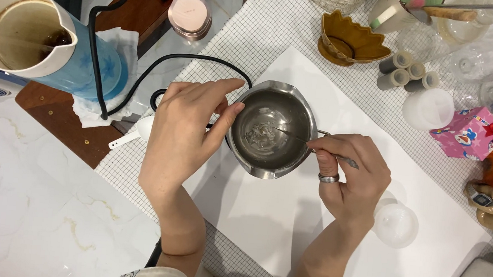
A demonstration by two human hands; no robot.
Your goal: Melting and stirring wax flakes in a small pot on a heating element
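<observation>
- R hand (349,176), ring on one finger, fingers pinched shut on a thin metal stick (291,137); its tip reaches into the metal pot (270,128), just left of that hand.
- L hand (185,131) rests on the pot's left rim, thumb & fingers curled onto the edge, steadying it.
- Pot bottom holds a small pale clump (256,135) w/ the stick's tip at it.
- Pot stands on a white sheet (286,229), btw both hands.
- Past L hand: white spoon (132,135), black cord (164,67), and a blue jug (37,40) w/ white rim on a paper towel.
- Beyond L hand, far side: 1 round pink lidded jar (190,14).
- Beside R hand, near side: 1 clear round lid (395,224).
- Beyond R hand: 1 white cylinder (428,108), 4 small grey rolls (409,71), 1 yellow petal-shaped dish (348,40).
- Far right of R hand: 1 pink box-shaped package (468,134), cartoon print, red bow.
- Surface: checked cloth (255,28) under the sheet, white marble top (35,210) left of L hand.
</observation>
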